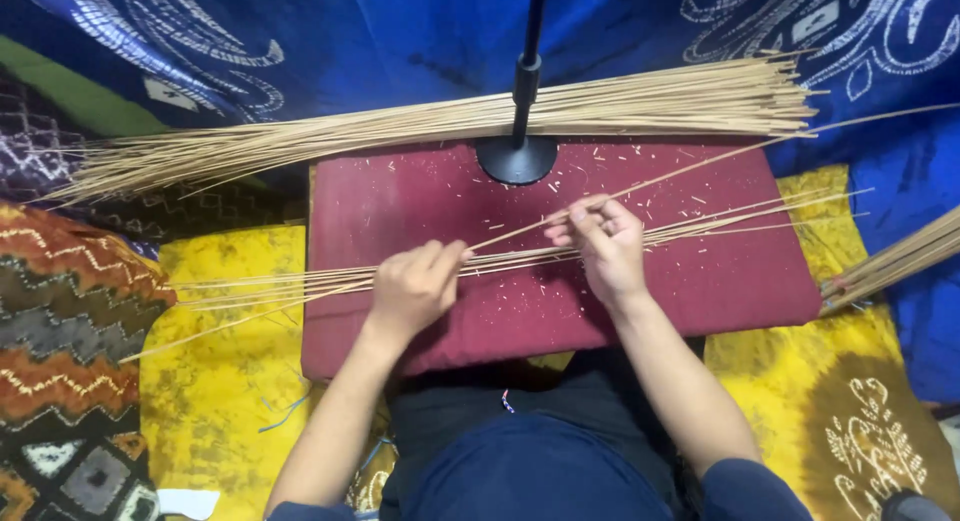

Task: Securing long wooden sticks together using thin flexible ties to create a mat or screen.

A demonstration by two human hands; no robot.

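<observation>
1. We saw no packages, labels or signs; only patterned blue cloth (400, 41) at 12 o'clock and yellow cloth (225, 381) at 7 o'clock.
2. The thin sticks (300, 279) lay across the maroon cushion (700, 281), long axis 9-to-3 o'clock, tips fanning toward 3.
3. A single stick (720, 157) pointed from the hands up toward 2 o'clock.
4. Our left hand (412, 289) was curled narrow, fingertips pressing the sticks down on the cushion.
5. Our right hand (603, 243) pinched the single stick, fingers close together.
6. A big stick bundle (420, 126) lay at 12 o'clock, behind a black stand base (517, 159).
</observation>
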